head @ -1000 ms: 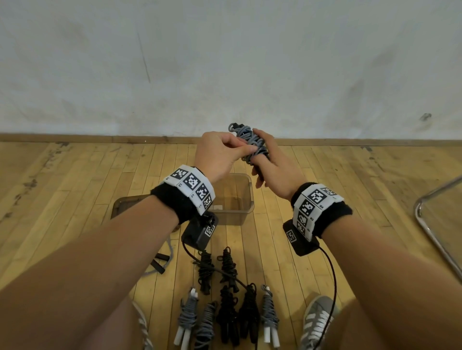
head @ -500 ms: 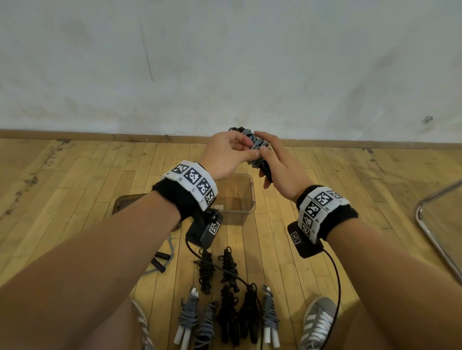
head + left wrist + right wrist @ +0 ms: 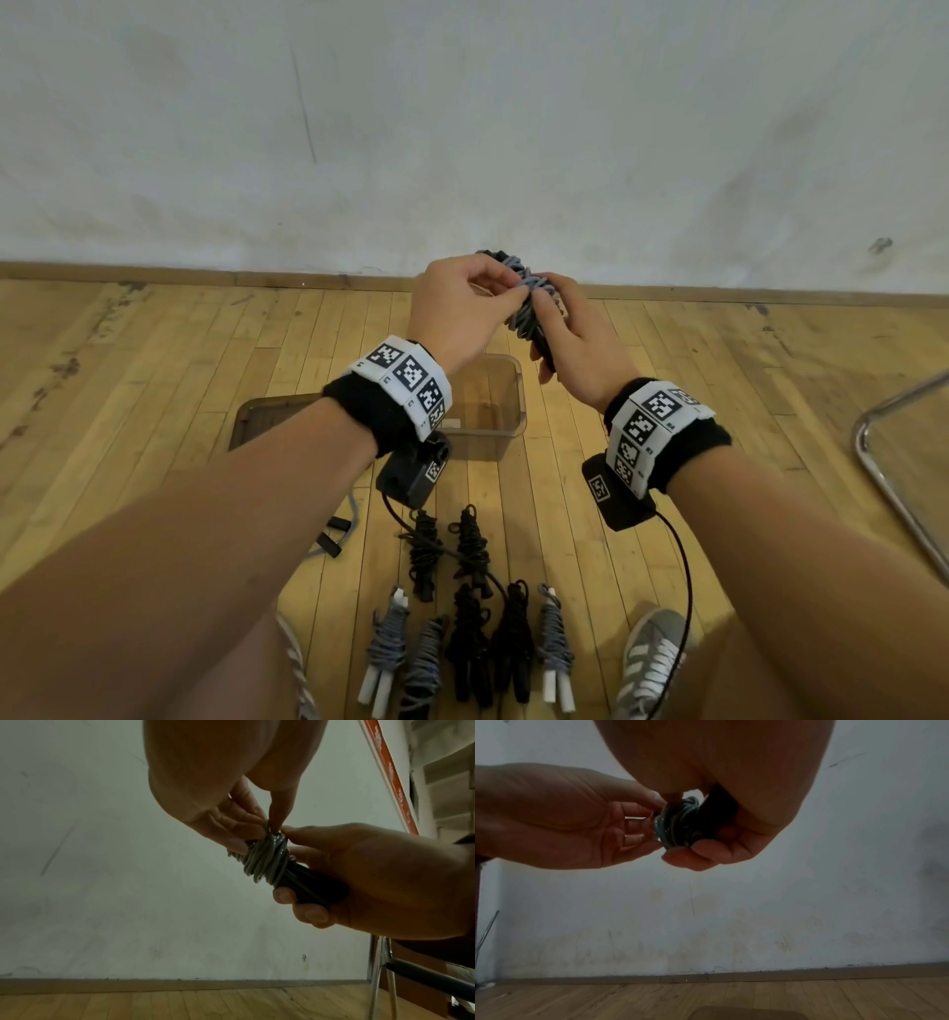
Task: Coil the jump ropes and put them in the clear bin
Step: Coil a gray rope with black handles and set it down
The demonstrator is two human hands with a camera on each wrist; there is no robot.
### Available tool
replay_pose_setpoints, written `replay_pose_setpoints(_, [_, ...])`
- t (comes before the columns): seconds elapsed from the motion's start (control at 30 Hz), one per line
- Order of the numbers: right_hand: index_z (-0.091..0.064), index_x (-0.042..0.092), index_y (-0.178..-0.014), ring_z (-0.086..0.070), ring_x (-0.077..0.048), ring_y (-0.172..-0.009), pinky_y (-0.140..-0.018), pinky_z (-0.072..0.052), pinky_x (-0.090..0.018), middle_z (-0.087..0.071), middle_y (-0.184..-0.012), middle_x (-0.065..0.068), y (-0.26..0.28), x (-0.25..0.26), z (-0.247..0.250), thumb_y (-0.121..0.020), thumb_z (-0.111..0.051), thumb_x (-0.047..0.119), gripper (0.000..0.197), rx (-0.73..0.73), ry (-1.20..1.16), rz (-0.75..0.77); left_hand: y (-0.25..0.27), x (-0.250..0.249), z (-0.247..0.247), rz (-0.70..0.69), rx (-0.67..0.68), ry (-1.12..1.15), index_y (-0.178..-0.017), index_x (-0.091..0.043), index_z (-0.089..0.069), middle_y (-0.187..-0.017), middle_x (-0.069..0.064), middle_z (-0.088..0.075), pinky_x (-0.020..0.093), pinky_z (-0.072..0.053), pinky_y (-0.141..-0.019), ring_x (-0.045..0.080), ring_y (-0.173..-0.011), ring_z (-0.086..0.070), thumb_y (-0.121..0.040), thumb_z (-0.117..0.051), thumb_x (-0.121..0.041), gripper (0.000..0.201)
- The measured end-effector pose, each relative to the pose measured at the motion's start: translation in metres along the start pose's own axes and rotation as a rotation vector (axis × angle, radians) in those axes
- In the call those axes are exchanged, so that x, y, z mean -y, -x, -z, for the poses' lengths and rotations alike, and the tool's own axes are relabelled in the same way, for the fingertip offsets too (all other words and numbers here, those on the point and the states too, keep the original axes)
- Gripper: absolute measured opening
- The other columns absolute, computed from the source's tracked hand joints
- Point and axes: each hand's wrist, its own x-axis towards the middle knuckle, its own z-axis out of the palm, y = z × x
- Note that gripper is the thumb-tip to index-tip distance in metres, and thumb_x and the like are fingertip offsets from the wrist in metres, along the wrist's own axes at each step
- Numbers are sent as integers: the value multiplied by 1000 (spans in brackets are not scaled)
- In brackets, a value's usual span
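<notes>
Since earlier frame: grey cord jump rope bundle with black handles [image 3: 531,303] tilted, lowered slightly; held in air above clear plastic bin [image 3: 506,411]. Right hand [image 3: 577,349] clenched round handles. Left hand [image 3: 457,313] pinches last wrap. Judgement: tuck end under tight turns, keep tension, then drop in.

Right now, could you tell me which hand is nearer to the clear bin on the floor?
Left. The left hand hovers above the clear bin; the right hand is beyond its right edge.
</notes>
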Motion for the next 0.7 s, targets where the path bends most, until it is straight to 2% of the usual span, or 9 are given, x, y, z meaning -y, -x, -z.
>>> replay_pose_setpoints(0.07, [-44, 27, -142, -65, -16, -54, -50, -51, -31, -69, -79, -2, -1, -1, 0, -106, -38, 51, 44, -35, 7, -16, 2, 0, -1, 15, 61, 50, -91, -21, -78, -81, -6, -74, 17, -57, -72, 2, -74, -69, -85, -82, -19, 7])
replay_pose_setpoints(0.13, [-46, 30, -139, -65, -17, -53, -51, -52, -32, -70, -77, -4, -2, -3, 2, -105, -39, 54, 43, -57, 12, -44, 4, 1, -1, 23, 131, 49, -101, -19, -79, -82, -4, -74, 13, -54, -72, 0, -75, -69, -85, -83, -19, 16])
replay_pose_setpoints(0.2, [-47, 32, -138, -67, -19, -55, -52, -54, -34, -71, -79, -7, -2, -6, 2, -103, -40, 57, 43, -62, -8, -63, 3, 2, 1, 26, 175, 33, -104, -20, -79, -80, -5, -74, 14, -55, -72, 0, -73, -69, -85, -83, -18, 20])
replay_pose_setpoints(0.3, [-51, 33, -133, -70, -27, -61, -52, -54, -36, -72, -83, -7, -3, -8, 0, -99, -40, 61, 46, -44, -46, -63, 1, 2, 4, 47, 202, 32, -99, -22, -79, -74, -5, -74, 25, -59, -74, 3, -68, -69, -83, -84, -15, 19])
replay_pose_setpoints(0.37, [-53, 33, -130, -69, -30, -63, -51, -54, -37, -72, -85, -8, 0, -6, -1, -100, -41, 57, 41, -23, -65, -57, 1, 3, 3, 49, 171, -8, -91, -23, -77, -69, -6, -71, 20, -57, -68, 0, -62, -66, -82, -84, -18, 13])
replay_pose_setpoints(0.47, [-53, 29, -133, -67, -23, -62, -48, -51, -31, -70, -87, -6, 5, 0, -3, -106, -40, 47, 35, 12, -67, -56, 3, 1, 0, 39, 106, -89, -82, -20, -74, -63, -7, -66, 10, -47, -54, -3, -54, -58, -82, -82, -25, 10])
replay_pose_setpoints(0.5, [-52, 29, -134, -67, -21, -61, -48, -49, -29, -71, -87, -4, 7, 2, -4, -107, -40, 48, 36, 21, -53, -62, 3, 1, 0, 56, 99, -99, -82, -18, -74, -64, -6, -66, 11, -48, -54, -2, -55, -60, -83, -81, -27, 12])
replay_pose_setpoints(0.57, [-50, 29, -135, -67, -22, -60, -47, -47, -26, -70, -89, -3, 8, 3, -4, -107, -39, 48, 36, 29, -54, -81, 0, 0, 2, 153, 126, -50, -85, -13, -75, -69, -2, -70, 18, -57, -61, 8, -64, -68, -85, -79, -26, 14])
replay_pose_setpoints(0.7, [-50, 28, -133, -64, -20, -66, -43, -44, -23, -68, -97, -9, 9, 5, -3, -108, -41, 41, 29, 23, -187, -102, -4, 0, 9, 329, 272, 127, -95, -4, -76, -77, 8, -76, 34, -64, -76, 16, -72, -75, -87, -82, -24, 22])
